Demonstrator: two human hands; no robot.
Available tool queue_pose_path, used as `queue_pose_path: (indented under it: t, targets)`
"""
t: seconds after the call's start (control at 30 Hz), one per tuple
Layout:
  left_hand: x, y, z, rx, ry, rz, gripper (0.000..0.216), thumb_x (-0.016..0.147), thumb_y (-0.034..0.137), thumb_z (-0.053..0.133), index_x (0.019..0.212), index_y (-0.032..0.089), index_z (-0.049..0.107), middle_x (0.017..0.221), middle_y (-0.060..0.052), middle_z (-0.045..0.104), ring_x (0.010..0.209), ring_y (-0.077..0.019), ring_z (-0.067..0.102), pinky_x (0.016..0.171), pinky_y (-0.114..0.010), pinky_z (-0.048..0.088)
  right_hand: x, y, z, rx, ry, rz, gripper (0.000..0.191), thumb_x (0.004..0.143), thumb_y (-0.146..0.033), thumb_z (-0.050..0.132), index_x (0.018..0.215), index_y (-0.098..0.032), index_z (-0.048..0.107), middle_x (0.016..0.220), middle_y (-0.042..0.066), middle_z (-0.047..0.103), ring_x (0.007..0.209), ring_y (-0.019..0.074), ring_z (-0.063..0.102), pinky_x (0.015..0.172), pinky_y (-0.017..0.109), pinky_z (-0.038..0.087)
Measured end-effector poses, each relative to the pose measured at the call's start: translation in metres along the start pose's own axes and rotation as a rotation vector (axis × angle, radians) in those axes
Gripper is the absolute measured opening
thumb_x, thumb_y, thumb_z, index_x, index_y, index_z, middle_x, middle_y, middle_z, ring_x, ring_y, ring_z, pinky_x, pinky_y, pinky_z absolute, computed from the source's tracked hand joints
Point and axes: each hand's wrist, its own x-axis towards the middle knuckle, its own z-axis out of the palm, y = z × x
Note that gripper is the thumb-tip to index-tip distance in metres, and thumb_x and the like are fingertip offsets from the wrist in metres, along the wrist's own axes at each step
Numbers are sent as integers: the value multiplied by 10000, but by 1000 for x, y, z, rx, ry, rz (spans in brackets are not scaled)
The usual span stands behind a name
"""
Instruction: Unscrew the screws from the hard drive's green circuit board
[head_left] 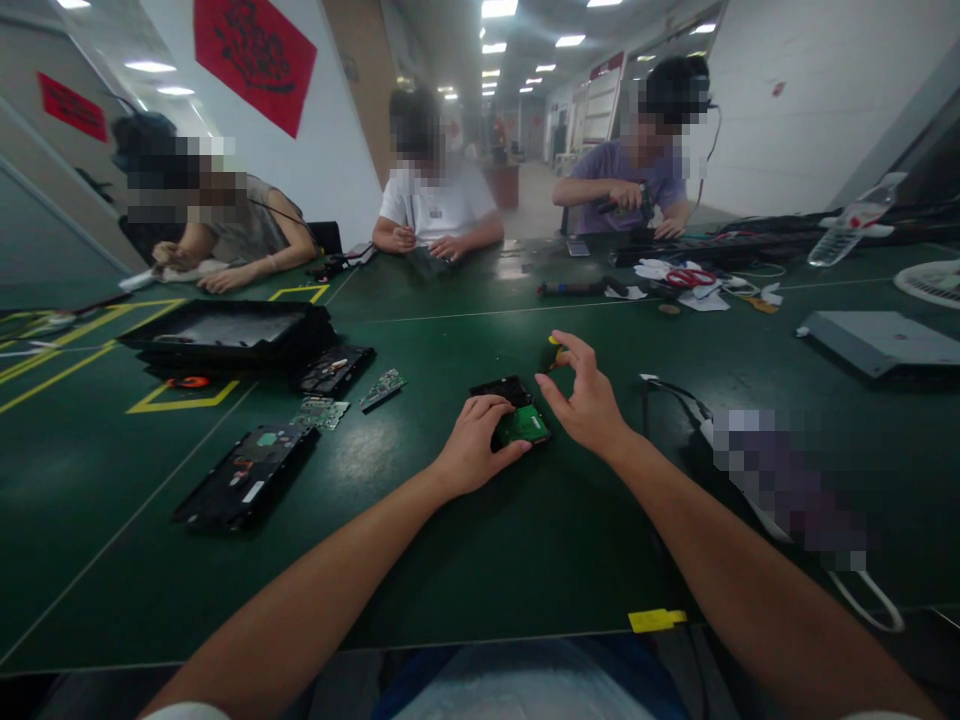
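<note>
A hard drive with a green circuit board lies on the green table before me. My left hand rests across its left side, with the fingers over the board and the thumb along the near edge. Just right of the drive is my right hand, raised, its index finger and thumb curved around a small yellow-and-black tool. Most of that tool is hidden by the fingers, and its tip cannot be made out.
Leftward lie a black drive casing, loose circuit boards and a black tray. To the right are a blurred pouch-like object with a cable, and a grey metal box. Three people sit across the table; red-handled scissors lie near the far right.
</note>
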Motion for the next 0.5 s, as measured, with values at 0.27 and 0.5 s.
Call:
queue_pose_path:
  t: [0.27, 0.5]
  targets:
    - [0, 1, 0, -7, -5, -6, 503, 902, 468, 744, 1315, 209, 618, 1356, -121, 607, 1314, -327, 509, 1122, -535, 471, 0, 2, 1, 9, 0, 2, 709, 973, -263, 607, 1592, -330, 267, 1464, 114, 552, 1122, 275, 672, 1009, 519, 559]
    - [0, -1, 2, 7, 10, 4, 516, 898, 480, 749, 1315, 206, 618, 1356, -111, 612, 1308, -320, 511, 1134, -520, 464, -1, 2, 2, -20, 18, -37, 685, 972, -300, 630, 1576, -343, 309, 1395, 99, 601, 1046, 266, 685, 1022, 539, 550]
